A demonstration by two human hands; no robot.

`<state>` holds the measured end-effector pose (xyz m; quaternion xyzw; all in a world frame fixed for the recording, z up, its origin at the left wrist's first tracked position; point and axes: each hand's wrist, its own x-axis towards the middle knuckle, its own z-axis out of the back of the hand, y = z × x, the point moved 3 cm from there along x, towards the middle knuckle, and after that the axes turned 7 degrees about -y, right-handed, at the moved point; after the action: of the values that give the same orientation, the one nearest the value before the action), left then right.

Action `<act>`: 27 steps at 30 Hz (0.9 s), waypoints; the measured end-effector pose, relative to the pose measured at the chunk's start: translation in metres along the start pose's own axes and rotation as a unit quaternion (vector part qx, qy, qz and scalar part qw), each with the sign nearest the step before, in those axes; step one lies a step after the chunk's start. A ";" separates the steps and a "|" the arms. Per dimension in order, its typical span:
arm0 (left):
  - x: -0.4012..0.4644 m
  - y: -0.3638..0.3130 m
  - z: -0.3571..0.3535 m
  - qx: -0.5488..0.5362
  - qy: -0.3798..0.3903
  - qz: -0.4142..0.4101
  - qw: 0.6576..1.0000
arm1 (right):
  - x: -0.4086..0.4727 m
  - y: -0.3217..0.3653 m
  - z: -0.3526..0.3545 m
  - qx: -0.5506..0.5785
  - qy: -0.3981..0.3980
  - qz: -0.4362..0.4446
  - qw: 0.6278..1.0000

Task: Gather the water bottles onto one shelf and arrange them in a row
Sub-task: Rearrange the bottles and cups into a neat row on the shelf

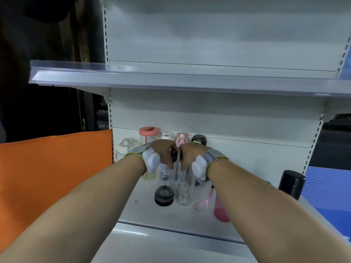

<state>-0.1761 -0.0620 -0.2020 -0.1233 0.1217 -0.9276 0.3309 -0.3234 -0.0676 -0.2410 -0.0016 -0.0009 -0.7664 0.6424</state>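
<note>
Head view: the left hand (163, 151) is closed over the top of a clear bottle with a dark base (164, 194), and the right hand (190, 154) is closed over the top of a clear glass bottle (183, 194) just beside it, both bottles hanging below the hands and standing upright on the shelf (144, 209). Behind the hands a row of bottles lines the back panel, among them a pink-lidded bottle (148, 132) and a black-capped bottle (199, 139). To the right of the right hand stand a pink bottle (220, 209) and, further right, a black flask (291, 184).

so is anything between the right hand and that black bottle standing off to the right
Yes. The pink bottle stands between the right hand and the black bottle, close under the forearm. The right hand is on the clear bottle now.
</note>
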 end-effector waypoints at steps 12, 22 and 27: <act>0.032 -0.057 0.018 0.051 -0.001 -0.071 0.996 | -0.062 -0.053 0.055 0.120 -0.082 -0.026 0.989; 0.083 -0.116 -0.004 0.059 -0.007 -0.166 0.984 | -0.058 -0.135 0.055 0.093 -0.066 -0.090 0.989; 0.111 -0.124 -0.031 0.066 -0.031 -0.190 0.979 | -0.042 -0.170 0.026 0.088 -0.054 -0.100 0.990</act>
<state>-0.3411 -0.0359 -0.1772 -0.1509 0.0239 -0.9753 0.1595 -0.4836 0.0031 -0.2155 0.0136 -0.1033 -0.8225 0.5592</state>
